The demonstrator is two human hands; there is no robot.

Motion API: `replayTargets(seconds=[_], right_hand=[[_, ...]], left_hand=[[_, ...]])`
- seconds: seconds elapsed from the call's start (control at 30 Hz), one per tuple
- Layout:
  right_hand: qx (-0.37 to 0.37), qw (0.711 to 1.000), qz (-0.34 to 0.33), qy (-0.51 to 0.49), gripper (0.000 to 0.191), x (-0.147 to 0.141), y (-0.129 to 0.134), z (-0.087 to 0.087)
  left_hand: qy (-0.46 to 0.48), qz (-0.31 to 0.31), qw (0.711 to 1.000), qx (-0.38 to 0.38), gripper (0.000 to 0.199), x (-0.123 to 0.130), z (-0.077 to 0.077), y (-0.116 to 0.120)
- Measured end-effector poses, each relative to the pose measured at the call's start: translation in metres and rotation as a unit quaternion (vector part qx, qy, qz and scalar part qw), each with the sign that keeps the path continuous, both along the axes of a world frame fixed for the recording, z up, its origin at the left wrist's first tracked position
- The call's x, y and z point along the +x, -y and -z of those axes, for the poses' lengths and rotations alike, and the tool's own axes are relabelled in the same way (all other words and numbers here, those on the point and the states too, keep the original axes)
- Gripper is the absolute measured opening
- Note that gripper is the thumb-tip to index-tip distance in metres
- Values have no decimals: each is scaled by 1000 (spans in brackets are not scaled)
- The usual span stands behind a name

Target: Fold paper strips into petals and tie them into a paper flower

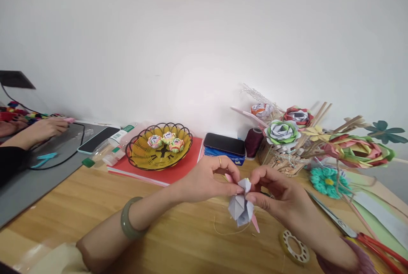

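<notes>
A folded paper piece (237,207), pale grey-white with a pink strip sticking out below, is held above the wooden table between both hands. My left hand (214,179), with a ring and a green bangle, pinches its upper left side between thumb and fingers. From the right, my right hand (280,195) pinches the top of the same piece, thumb and fingertips close together. A thin string (228,233) loops just under the paper. The inner folds are partly hidden by the fingers.
A yellow basket (143,155) of small paper flowers sits on red paper (188,167). Paper flowers (282,132) stand in a container at the right, near scissors (342,224) and a tape roll (293,246). Another person's hand (47,129) is at far left, beside a phone (98,139) and bottle (105,148).
</notes>
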State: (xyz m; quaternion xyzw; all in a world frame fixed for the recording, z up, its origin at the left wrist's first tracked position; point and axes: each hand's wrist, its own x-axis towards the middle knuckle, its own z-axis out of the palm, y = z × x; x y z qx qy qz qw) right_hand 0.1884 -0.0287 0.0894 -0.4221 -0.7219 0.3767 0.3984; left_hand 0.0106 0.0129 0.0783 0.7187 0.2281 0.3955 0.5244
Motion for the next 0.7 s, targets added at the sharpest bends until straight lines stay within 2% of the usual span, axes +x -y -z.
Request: replayTargets(seconds=[0.13, 0.23, 0.33, 0.53, 0.7], right_hand=[[-71, 996, -13, -51, 19, 0, -1, 1], [-70, 997, 0, -32, 20, 1, 0, 3], [-60, 998, 9, -23, 19, 3, 0, 6], [-82, 994, -12, -66, 18, 2, -4, 10], [-145, 984, -41, -98, 20, 2, -8, 9]], left_hand=[[10, 37, 991, -130, 15, 0, 2, -2], [14, 67, 976, -204, 17, 2, 6, -4], [35, 67, 963, -260, 16, 6, 8, -5], [30, 21, 956, -292, 12, 10, 5, -4], [15, -9, 955, -295, 13, 11, 4, -4]])
